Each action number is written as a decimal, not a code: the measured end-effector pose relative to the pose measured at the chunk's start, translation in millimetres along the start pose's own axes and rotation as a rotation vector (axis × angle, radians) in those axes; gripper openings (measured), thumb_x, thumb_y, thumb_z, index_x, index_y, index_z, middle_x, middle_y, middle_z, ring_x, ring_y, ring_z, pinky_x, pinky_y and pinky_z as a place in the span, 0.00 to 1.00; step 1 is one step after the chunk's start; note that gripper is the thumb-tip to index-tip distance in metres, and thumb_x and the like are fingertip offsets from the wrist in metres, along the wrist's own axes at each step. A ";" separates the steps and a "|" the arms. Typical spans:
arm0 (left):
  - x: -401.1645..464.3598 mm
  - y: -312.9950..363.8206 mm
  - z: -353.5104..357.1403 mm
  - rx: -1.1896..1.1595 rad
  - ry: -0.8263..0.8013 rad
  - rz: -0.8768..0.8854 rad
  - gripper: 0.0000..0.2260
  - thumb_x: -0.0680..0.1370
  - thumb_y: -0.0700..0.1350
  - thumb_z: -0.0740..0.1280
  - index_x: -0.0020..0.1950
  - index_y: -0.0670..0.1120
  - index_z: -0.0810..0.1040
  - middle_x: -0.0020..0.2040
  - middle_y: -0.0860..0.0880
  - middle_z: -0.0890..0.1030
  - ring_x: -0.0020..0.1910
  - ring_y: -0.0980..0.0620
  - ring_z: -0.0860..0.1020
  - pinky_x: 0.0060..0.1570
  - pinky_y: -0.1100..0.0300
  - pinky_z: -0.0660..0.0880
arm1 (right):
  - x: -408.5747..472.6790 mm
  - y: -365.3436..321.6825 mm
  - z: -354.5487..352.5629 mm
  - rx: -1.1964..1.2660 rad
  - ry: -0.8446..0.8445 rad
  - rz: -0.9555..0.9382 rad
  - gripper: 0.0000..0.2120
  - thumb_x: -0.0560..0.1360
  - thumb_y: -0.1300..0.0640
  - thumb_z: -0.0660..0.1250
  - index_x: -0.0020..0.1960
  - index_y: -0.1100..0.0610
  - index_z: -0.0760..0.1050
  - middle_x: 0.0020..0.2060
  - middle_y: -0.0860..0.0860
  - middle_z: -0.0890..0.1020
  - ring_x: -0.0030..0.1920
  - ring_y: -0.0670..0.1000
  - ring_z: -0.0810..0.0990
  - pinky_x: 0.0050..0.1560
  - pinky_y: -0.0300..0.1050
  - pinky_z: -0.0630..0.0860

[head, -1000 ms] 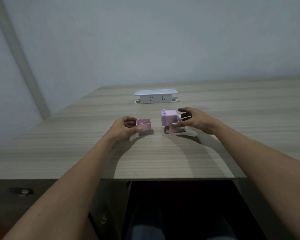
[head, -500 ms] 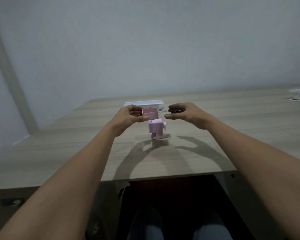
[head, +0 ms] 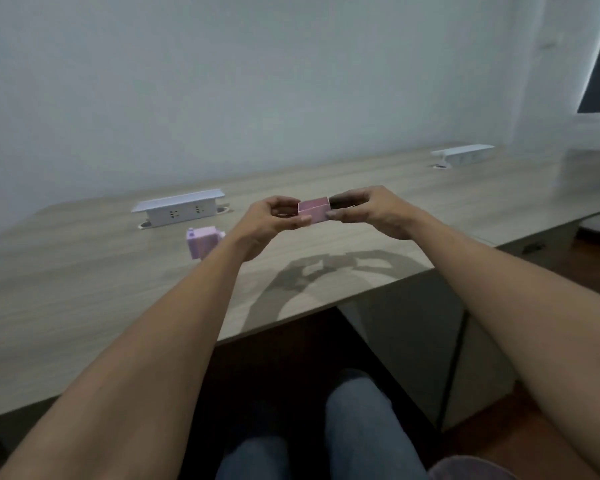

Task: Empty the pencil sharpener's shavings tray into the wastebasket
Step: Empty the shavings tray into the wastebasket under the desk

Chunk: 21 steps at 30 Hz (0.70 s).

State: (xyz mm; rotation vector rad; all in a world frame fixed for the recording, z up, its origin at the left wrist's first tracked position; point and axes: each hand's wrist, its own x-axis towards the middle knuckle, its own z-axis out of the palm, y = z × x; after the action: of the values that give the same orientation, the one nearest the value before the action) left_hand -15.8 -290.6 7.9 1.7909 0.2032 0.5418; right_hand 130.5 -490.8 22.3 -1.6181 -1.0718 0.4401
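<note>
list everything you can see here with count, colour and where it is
shavings tray: 1, pink, held up over the desk between both hands, open side up
pencil sharpener: 1, lilac, standing on the desk to the left of the hands
socket boxes: 2, white, one behind the sharpener, one far right
desk: 1, light wood grain, along the white wall
window: 1, dark, top right corner
left hand: 1, gripping the tray's left end
right hand: 1, gripping the tray's right end
legs: 2, blue jeans, below the desk edge
</note>
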 end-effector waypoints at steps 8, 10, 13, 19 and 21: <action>28.5 9.9 128.7 -0.081 -0.202 0.039 0.28 0.69 0.39 0.79 0.67 0.36 0.76 0.59 0.42 0.84 0.57 0.47 0.84 0.55 0.61 0.79 | -75.9 27.0 -90.9 -0.018 0.178 0.056 0.26 0.70 0.58 0.79 0.66 0.61 0.80 0.59 0.53 0.86 0.62 0.50 0.83 0.65 0.44 0.77; 28.4 8.5 157.0 -0.095 -0.234 0.045 0.28 0.69 0.39 0.79 0.67 0.36 0.75 0.59 0.41 0.84 0.57 0.47 0.84 0.54 0.62 0.79 | -95.1 35.4 -110.5 0.016 0.219 0.082 0.27 0.71 0.60 0.78 0.68 0.63 0.78 0.61 0.55 0.85 0.63 0.51 0.82 0.66 0.46 0.77; 25.6 2.9 197.6 -0.114 -0.277 0.051 0.26 0.70 0.36 0.78 0.65 0.36 0.76 0.58 0.40 0.83 0.55 0.48 0.84 0.54 0.61 0.79 | -126.5 51.2 -130.3 0.081 0.301 0.120 0.28 0.71 0.65 0.77 0.69 0.66 0.75 0.61 0.60 0.83 0.64 0.55 0.82 0.66 0.47 0.77; 10.3 -12.9 264.1 -0.155 -0.362 0.036 0.27 0.70 0.34 0.78 0.66 0.32 0.75 0.59 0.37 0.83 0.53 0.47 0.83 0.57 0.58 0.80 | -188.8 82.4 -150.1 0.226 0.412 0.183 0.36 0.63 0.61 0.82 0.68 0.67 0.75 0.59 0.61 0.84 0.60 0.54 0.84 0.61 0.42 0.79; 3.7 -25.8 281.3 -0.161 -0.377 0.026 0.27 0.70 0.35 0.78 0.66 0.32 0.75 0.60 0.37 0.83 0.54 0.47 0.83 0.57 0.59 0.79 | -204.5 95.8 -150.4 0.254 0.441 0.205 0.35 0.63 0.63 0.81 0.67 0.69 0.75 0.57 0.60 0.84 0.58 0.53 0.84 0.60 0.41 0.79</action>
State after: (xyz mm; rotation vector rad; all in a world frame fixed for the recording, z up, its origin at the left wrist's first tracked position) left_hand 120.6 -525.0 -71.3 1.7041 -0.1206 0.2235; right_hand 175.2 -744.4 -62.9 -1.5087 -0.5005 0.3172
